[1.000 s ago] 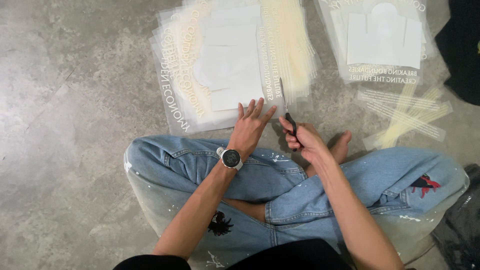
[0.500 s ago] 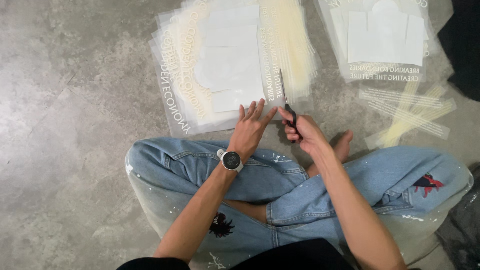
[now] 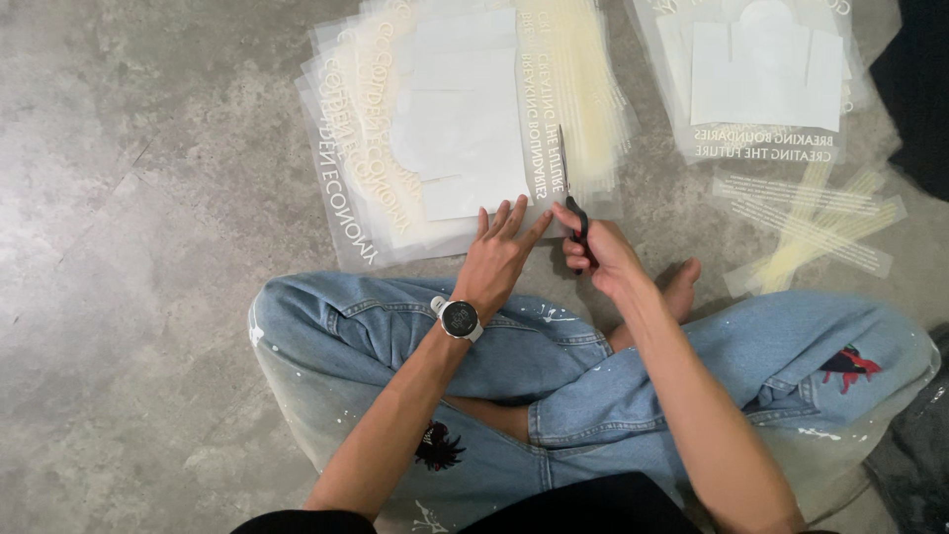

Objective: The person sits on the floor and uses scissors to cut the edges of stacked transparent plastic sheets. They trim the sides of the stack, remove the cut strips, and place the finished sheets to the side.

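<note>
Scissors (image 3: pixel 570 193) with black handles are in our right hand (image 3: pixel 603 259), which closes around the grips; the blades point away from us along a stack of clear printed film sheets (image 3: pixel 445 129) on the concrete floor (image 3: pixel 138 198). Our left hand (image 3: pixel 499 255) lies open and flat, fingers spread, pressing the near edge of the stack just left of the blades. We sit cross-legged in blue jeans (image 3: pixel 514 346), with a watch (image 3: pixel 459 318) on the left wrist. To cut well, we think the flat hand should hold the sheets firm, close to the line but apart from the blades. Cut strips (image 3: pixel 811 227) lie at the right, and another film pile (image 3: pixel 761 79) is at the far right.
</note>
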